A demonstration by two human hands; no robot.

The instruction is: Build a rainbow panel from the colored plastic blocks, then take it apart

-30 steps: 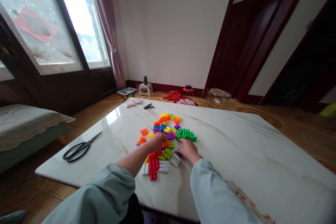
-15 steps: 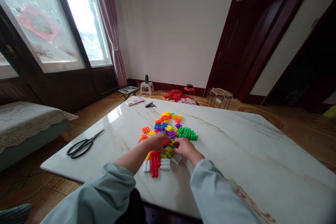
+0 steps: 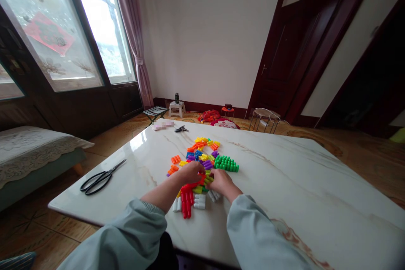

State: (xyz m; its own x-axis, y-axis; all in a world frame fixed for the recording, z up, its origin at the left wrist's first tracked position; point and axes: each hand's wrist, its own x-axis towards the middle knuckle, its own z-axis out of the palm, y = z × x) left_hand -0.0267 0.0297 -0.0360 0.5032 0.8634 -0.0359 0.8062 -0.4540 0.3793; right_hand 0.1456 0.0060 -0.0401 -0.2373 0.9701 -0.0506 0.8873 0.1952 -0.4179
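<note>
Both of my hands work over a cluster of colourful plastic toy blocks, each like a row of joined rounded rods. My left hand [image 3: 190, 172] is closed, its fingertips bent down at a red block [image 3: 201, 179], partly hidden by the fingers. Close beside it, my right hand [image 3: 221, 182] pinches at a yellow-green block [image 3: 209, 179]. Nearer to me lie a long red block group [image 3: 187, 202] and white blocks [image 3: 199, 201]. Green blocks [image 3: 226, 163] stand past my right hand, with purple blocks [image 3: 208, 165] and orange blocks [image 3: 176, 159] further left.
Black-handled scissors [image 3: 101, 178] lie on the left of the white marble-patterned table [image 3: 284, 177]. Small dark pliers or clippers [image 3: 181, 129] and a blurred pinkish phone-like object [image 3: 163, 125] lie at its far edge. Stools [image 3: 265, 114] stand on the floor beyond.
The fingers of my left hand have curled in more, and more of the red and yellow-green blocks shows below it. My right hand stays nearly in place.
</note>
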